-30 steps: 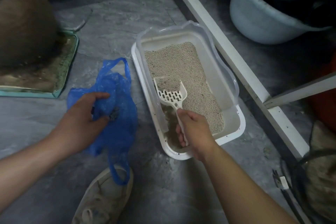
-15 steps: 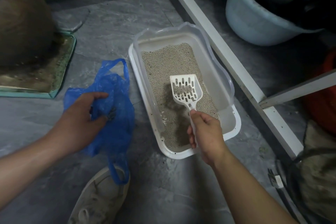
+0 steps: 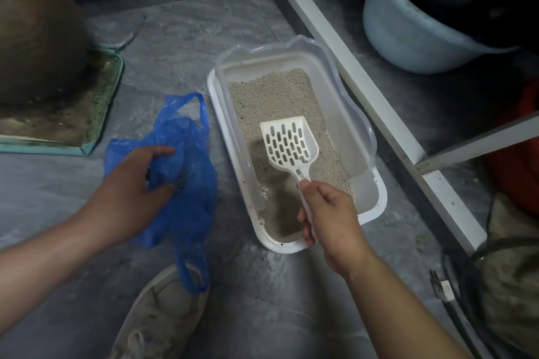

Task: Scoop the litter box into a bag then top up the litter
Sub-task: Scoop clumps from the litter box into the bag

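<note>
Grey marbled stone floor (image 3: pixel 180 38) fills my view, bounded by a white frame rail (image 3: pixel 364 90) running past the far side of my right hand (image 3: pixel 329 213), with a pale blue tub (image 3: pixel 408 38) beyond it. Out past my left hand (image 3: pixel 128 192) a dark rounded pot (image 3: pixel 35 32) sits on a stained green-edged tray (image 3: pixel 87 125), and a worn grey shoe (image 3: pixel 163 315) lies between my forearms.

The white litter box (image 3: pixel 376 201) stands just ahead of my right hand, its long axis running away from me and slightly leftward, with beige litter (image 3: pixel 277 96) heaped toward the far end. My right hand is clenched around the handle of the white slotted scoop (image 3: pixel 288 143), whose blade points away from me, lifted over the litter (nearly empty, only a speck or two on it).

My left hand pinches the crumpled blue plastic bag (image 3: pixel 186 198), which lies on the floor just left of the box.
</note>
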Tool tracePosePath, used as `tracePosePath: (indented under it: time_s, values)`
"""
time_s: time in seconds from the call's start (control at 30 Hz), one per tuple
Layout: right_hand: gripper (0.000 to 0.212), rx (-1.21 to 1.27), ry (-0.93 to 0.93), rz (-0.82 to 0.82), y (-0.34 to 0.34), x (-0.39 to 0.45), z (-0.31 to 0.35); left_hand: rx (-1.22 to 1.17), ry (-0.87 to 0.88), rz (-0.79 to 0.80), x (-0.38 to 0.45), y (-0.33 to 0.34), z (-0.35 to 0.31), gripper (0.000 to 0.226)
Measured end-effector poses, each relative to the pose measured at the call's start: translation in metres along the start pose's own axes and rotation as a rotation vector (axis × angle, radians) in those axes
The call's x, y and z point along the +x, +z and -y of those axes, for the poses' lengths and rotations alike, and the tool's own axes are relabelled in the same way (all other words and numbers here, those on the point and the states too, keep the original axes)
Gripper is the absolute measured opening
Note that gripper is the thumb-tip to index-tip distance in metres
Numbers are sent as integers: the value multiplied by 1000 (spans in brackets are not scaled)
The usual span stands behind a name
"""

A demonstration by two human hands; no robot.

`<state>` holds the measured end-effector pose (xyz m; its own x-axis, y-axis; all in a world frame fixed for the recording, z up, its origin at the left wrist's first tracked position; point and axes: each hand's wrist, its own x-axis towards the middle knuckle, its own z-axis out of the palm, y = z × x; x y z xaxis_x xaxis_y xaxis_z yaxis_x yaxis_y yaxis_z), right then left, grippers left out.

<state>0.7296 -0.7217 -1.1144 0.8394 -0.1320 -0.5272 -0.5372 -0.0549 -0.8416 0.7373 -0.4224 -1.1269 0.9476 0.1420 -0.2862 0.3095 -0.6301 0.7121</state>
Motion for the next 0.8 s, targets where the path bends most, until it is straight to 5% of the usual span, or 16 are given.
tracePosePath:
  time_s: [0.4,0.8]
  values:
    - [19,-76,-62,202,46,-36,16,-16,21,-42,-6,-13,6,62]
    - [18,40,-29,143,64,-33,17,-24,23,-46,-7,-16,1,61]
